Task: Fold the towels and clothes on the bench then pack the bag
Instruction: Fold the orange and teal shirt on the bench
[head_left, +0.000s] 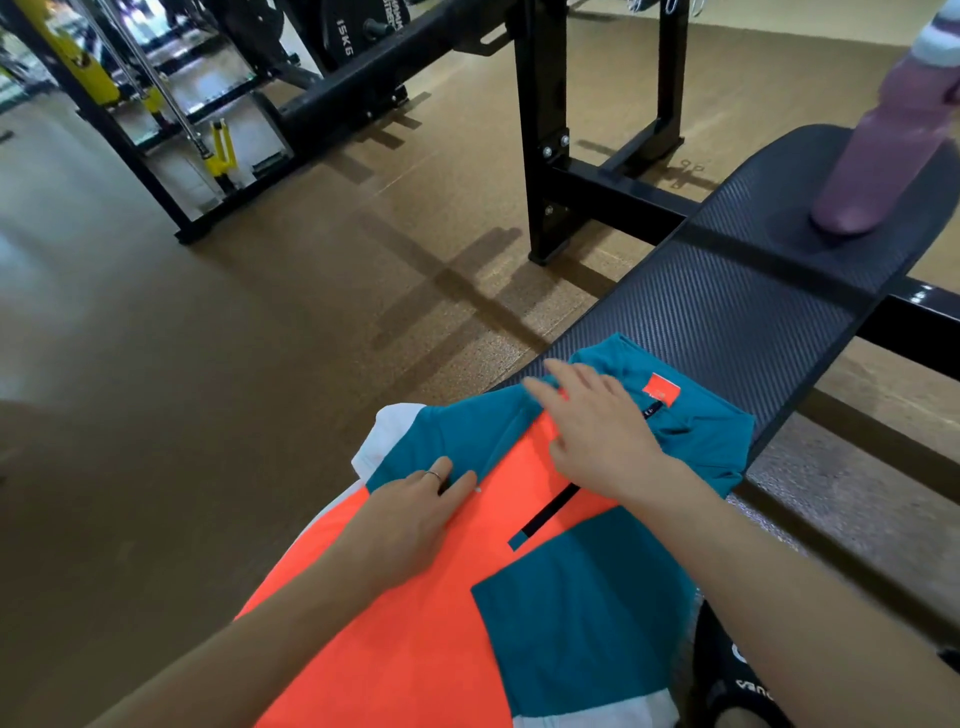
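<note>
Folding a shirt on the surface, mid-step by the look of it. The shirt is orange, teal and white, lying flat across the near end of the surface, collar end pointing away from the person, one white sleeve edge hanging off the left side.

Left hand: fingers straight, pressing flat on the fabric where orange meets teal, near the shoulder. No grip, just pinning. Right hand: open too, fingers spread, lying on the teal collar area just short of the orange label. Looks like smoothing or pushing a fold in; nothing pinched as far as visible.

Handling judgement: thin sports fabric, light, limp, probably slick. It won't hold a crease on its own and may slide on the textured pad. Best taken at the shoulder seam and hem corners, pinched between thumb and fingers, with the other palm holding the fold line down. The overhanging sleeve needs pulling in first or its weight will drag the fold open.

A rolled purple towel stands at the far end of the surface, well apart from the shirt. A black bag shows at bottom right, mostly hidden; can't tell if it's open.
</note>
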